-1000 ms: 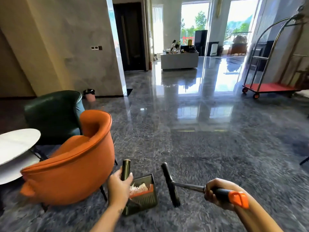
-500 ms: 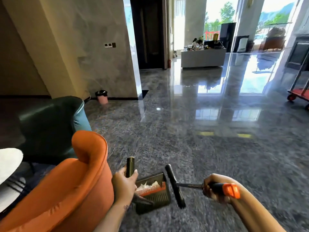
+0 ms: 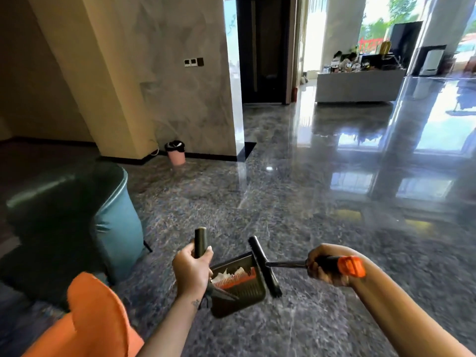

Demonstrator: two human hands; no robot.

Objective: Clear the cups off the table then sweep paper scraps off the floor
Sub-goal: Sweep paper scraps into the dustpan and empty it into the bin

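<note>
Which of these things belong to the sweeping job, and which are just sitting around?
In use: dustpan in the left hand; brush in the right hand; paper scraps inside the dustpan.
Just there: green chair; orange chair; white counter; pink bin (perhaps for the scraps).

nothing legible here: no word, brand or number can be made out (the red marks (image 3: pixel 371 43) beyond the far window (image 3: pixel 378 24) are blurred, perhaps lettering, cannot tell).

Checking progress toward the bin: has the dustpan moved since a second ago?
Yes. The dustpan, gripped by the left hand, has been carried forward past the orange chair, toward the pink bin by the wall.
</note>
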